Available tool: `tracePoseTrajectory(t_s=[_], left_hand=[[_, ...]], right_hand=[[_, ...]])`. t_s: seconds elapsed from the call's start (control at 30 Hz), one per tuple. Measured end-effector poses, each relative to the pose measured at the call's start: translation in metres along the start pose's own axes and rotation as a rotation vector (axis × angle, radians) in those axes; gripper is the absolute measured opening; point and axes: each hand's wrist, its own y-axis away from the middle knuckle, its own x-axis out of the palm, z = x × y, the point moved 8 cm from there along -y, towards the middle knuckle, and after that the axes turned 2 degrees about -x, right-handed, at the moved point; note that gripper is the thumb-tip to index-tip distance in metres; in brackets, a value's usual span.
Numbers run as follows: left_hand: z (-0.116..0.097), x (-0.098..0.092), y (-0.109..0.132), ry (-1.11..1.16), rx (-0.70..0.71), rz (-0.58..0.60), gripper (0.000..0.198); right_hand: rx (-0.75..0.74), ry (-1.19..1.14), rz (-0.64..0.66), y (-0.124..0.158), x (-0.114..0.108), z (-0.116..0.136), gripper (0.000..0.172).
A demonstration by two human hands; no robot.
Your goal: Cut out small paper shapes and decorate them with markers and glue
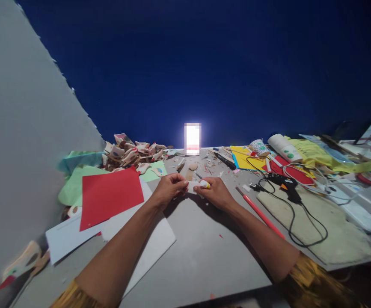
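My left hand (169,188) and my right hand (215,192) meet over the grey table (198,252), both closed. Between them is a small white paper piece (192,186), pinched by the left fingers. The right fingers grip a small white stick with a yellow end, like a glue stick (204,184), its tip against the paper. A red paper sheet (110,194) lies just left of my left hand, on top of white sheets (153,244).
A heap of cut paper shapes (130,155) sits at the back left beside green paper (72,184). On the right lie a red stick (259,211), a black glue gun with cord (289,188) on a beige mat (336,231), yellow and red papers, paper cups (281,147).
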Motion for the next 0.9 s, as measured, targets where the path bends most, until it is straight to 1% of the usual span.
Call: tracePoseTrajectory(t_s=[0.2,0.33,0.43,0.5,0.67,0.73,0.83,0.9], left_hand=[[-0.012,0.001,0.005,-0.129,0.078,-0.073,0.013],[-0.012,0.0,0.006,-0.179,0.105,-0.1,0.013],[-0.011,-0.002,0.006,-0.174,0.108,-0.114,0.015],[-0.01,-0.002,0.005,-0.148,0.097,-0.104,0.019],[-0.007,0.002,0.005,-0.073,0.035,-0.04,0.028],[-0.004,0.004,0.004,-0.029,0.01,-0.013,0.03],[0.002,0.006,0.002,0.12,-0.027,0.035,0.031],[0.006,0.006,0.001,0.21,-0.043,0.042,0.031]], right_hand=[[-0.037,-0.032,0.008,0.002,0.0,0.004,0.026],[-0.062,-0.097,0.029,0.002,0.002,0.004,0.027],[-0.085,-0.153,0.059,0.002,0.003,0.002,0.026],[-0.081,-0.199,0.081,0.002,0.003,0.0,0.025],[-0.004,-0.337,0.148,0.004,0.003,-0.007,0.023],[0.022,-0.376,0.139,0.005,0.002,-0.009,0.025],[0.058,-0.431,0.099,0.005,0.0,-0.009,0.028],[0.078,-0.461,0.08,0.005,-0.001,-0.008,0.029]])
